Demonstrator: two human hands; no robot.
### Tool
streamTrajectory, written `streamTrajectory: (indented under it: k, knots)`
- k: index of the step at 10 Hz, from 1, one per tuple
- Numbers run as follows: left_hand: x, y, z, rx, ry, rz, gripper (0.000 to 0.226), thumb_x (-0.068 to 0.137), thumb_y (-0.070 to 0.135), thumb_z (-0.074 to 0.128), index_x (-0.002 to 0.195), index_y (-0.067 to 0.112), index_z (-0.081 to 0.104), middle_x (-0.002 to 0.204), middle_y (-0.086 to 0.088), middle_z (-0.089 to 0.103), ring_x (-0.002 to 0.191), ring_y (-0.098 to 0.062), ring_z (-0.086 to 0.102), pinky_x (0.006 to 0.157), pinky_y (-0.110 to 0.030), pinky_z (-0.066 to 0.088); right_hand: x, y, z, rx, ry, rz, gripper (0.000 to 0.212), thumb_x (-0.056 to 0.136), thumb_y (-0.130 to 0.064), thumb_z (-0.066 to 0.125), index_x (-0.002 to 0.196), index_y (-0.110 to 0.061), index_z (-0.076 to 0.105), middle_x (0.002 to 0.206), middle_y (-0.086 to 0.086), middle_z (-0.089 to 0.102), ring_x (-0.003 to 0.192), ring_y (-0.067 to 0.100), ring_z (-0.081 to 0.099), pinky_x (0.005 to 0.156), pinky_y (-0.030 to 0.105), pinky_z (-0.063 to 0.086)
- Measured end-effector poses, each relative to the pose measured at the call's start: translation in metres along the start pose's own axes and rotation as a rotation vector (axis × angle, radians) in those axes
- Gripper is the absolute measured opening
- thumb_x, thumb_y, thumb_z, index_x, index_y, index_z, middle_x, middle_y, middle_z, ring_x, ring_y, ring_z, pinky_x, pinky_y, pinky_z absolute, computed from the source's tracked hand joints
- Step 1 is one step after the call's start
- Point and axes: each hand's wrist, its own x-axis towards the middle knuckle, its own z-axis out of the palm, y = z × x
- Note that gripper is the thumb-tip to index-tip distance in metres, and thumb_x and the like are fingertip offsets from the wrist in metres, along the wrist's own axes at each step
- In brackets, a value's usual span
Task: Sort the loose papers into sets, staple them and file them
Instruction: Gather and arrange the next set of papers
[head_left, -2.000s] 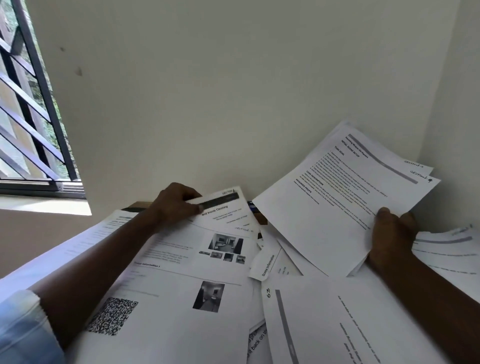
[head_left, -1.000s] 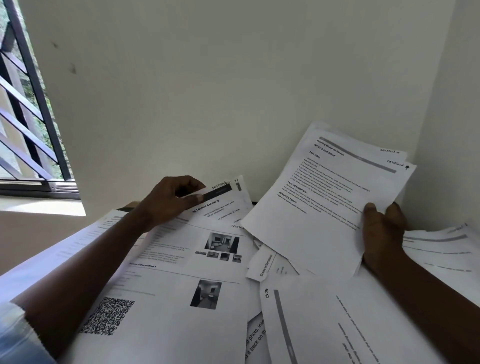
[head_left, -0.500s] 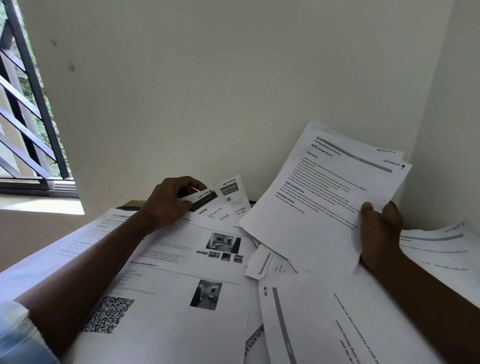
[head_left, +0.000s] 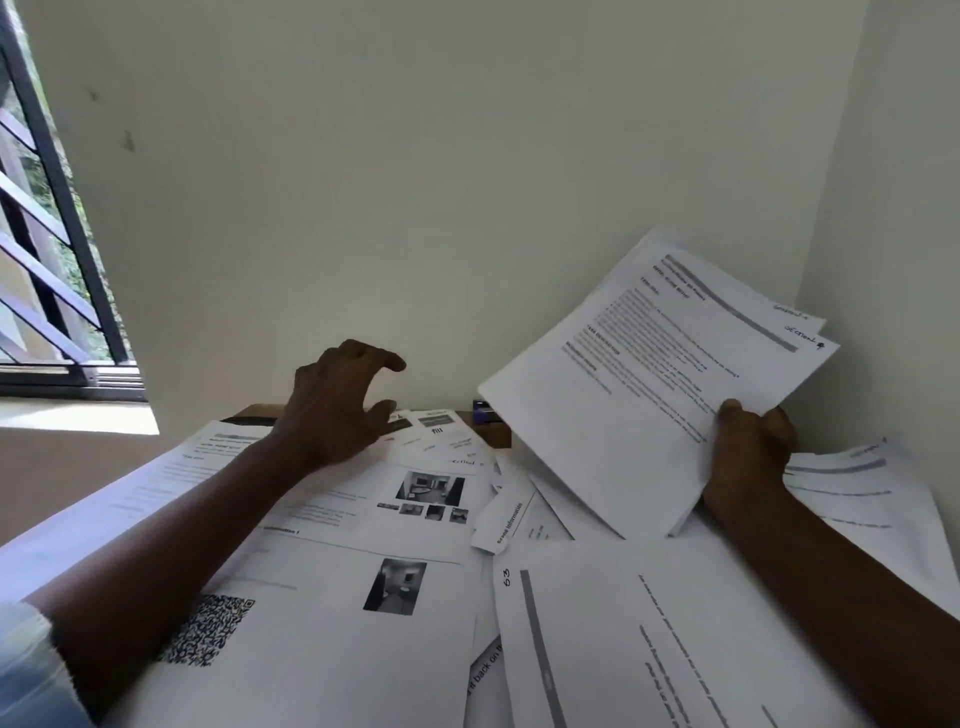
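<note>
The loose papers (head_left: 322, 623) were spread, overlapping and unsorted, across the lower half of the frame. A gathered set (head_left: 639, 395) was held raised at centre right, gripped at its lower edge by the right hand (head_left: 748, 457), thumb on top. The sheet fingered half a second earlier at upper centre had been released: the left hand (head_left: 337, 405) was lifted above it, fingers spread and hooked, nothing held. Sorting was judged to be at an early stage.
</note>
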Motion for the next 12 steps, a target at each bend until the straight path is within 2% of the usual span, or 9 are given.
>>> streamTrajectory:
  k: [1,2,3,4,5,6,7,9,12]
  knots:
    - [0.005,0.027,-0.009,-0.126,-0.051,0.114,0.038,0.091,0.036,0.073,0.128,0.032,0.062,0.115,0.009,0.066,0.102,-0.013,0.064,0.095,-0.046,0.051,0.007,-0.011,-0.010,0.175,-0.021,0.106,0.031,0.085,-0.027,0.062,0.110,-0.008,0.064,0.113,0.017,0.068,0.094,0.025,0.062,0.103,0.055,0.053]
    - [0.011,0.065,-0.013,-0.291,-0.304,-0.063,0.036,0.091,0.047,0.074,0.121,0.030,0.064,0.100,0.010,0.073,0.088,0.001,0.067,0.085,-0.028,0.054,0.055,0.007,-0.018,0.441,-0.218,0.192,0.074,0.048,-0.035,0.089,0.116,-0.013,0.071,0.124,0.010,0.073,0.113,0.032,0.070,0.103,0.054,0.054]
    - [0.013,0.099,-0.001,-0.523,-0.597,-0.321,0.045,0.092,0.056,0.070,0.115,0.017,0.069,0.109,-0.009,0.072,0.084,-0.017,0.070,0.076,-0.030,0.060,0.045,-0.003,-0.029,0.528,-0.346,0.233,0.116,0.023,-0.038,0.095,0.134,-0.015,0.068,0.130,0.008,0.071,0.118,0.030,0.068,0.102,0.047,0.054]
    - [0.012,0.121,0.020,-0.642,-0.665,-0.418,0.052,0.092,0.052,0.071,0.114,0.005,0.069,0.106,-0.013,0.066,0.076,-0.020,0.069,0.072,-0.030,0.062,0.041,-0.005,-0.034,0.567,-0.378,0.270,0.088,0.054,-0.024,0.084,0.139,-0.015,0.064,0.135,0.009,0.068,0.128,0.033,0.062,0.108,0.049,0.050]
    - [0.022,0.132,0.035,-0.736,-0.604,-0.542,0.049,0.088,0.045,0.080,0.105,0.001,0.065,0.092,-0.011,0.063,0.062,-0.019,0.063,0.064,-0.030,0.056,0.049,0.008,-0.036,0.595,-0.354,0.305,0.115,0.025,-0.028,0.096,0.136,-0.016,0.066,0.131,0.009,0.070,0.122,0.033,0.066,0.104,0.049,0.052]
    - [0.028,0.138,0.041,-0.792,-0.683,-0.571,0.059,0.078,0.040,0.090,0.120,0.005,0.068,0.098,-0.010,0.070,0.066,-0.023,0.066,0.062,-0.030,0.056,0.048,0.004,-0.037,0.556,-0.297,0.326,0.079,0.055,-0.020,0.081,0.132,-0.015,0.069,0.129,0.009,0.071,0.124,0.034,0.065,0.106,0.049,0.051]
    - [0.022,0.154,0.049,-0.871,-0.717,-0.553,0.065,0.064,0.027,0.095,0.122,0.007,0.072,0.111,-0.015,0.077,0.098,-0.035,0.076,0.091,-0.052,0.060,0.044,0.002,-0.036,0.556,-0.280,0.364,0.069,0.062,-0.020,0.074,0.131,-0.015,0.070,0.129,0.010,0.071,0.124,0.035,0.064,0.107,0.051,0.050]
    - [0.027,0.169,0.055,-0.811,-0.503,-0.501,0.042,0.076,0.011,0.090,0.111,0.000,0.071,0.105,-0.020,0.074,0.091,-0.035,0.073,0.079,-0.041,0.063,0.036,-0.007,-0.028,0.514,-0.258,0.392,0.043,0.091,-0.020,0.059,0.132,-0.014,0.068,0.128,0.010,0.072,0.120,0.034,0.066,0.105,0.050,0.051]
    - [0.037,0.104,-0.019,-1.089,-0.494,-0.441,0.031,0.091,-0.017,0.058,0.119,-0.008,0.068,0.111,-0.029,0.073,0.088,-0.039,0.074,0.073,-0.045,0.064,0.035,-0.024,-0.006,0.439,-0.292,0.245,0.055,0.073,-0.025,0.067,0.127,-0.017,0.071,0.123,0.008,0.074,0.112,0.033,0.070,0.099,0.052,0.054]
